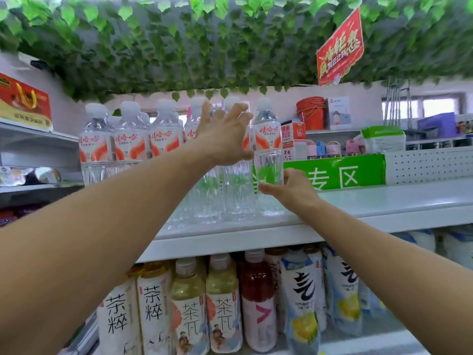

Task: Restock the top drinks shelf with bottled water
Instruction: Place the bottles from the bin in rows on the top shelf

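Reaches up with both bare arms to the white metal top shelf (371, 203). Along its left part, a row of clear plastic water bottles (130, 139) with white caps and red-and-white labels, upright and packed side by side. At the right end of that row, just in front of a green sign (343, 172) with white characters, the clear plastic end bottle (266, 134), upright on the shelf like the rest.

In front of its neighbour, the left hand (225, 134), spread loose with fingers straight and fanned, clasping nothing, thumb tip touching the end bottle just under its label. Lower on the same bottle, the right hand (294, 188): thumb laid across the front of the ribbed lower body, fingers at its right side, so grasping it lightly (how far the fingers wrap behind, hard to tell).

On the shelf below, pale tea bottles (189, 303) with black characters, a red drink bottle (257, 290) and blue-and-white lemon drink bottles (302, 303). Overhead, green artificial leaves (179, 47), and hanging among them a red paper banner (340, 47). Beyond the shelf to the right, stacked red plastic buckets (311, 111); far left, a red-and-yellow carton (24, 101).
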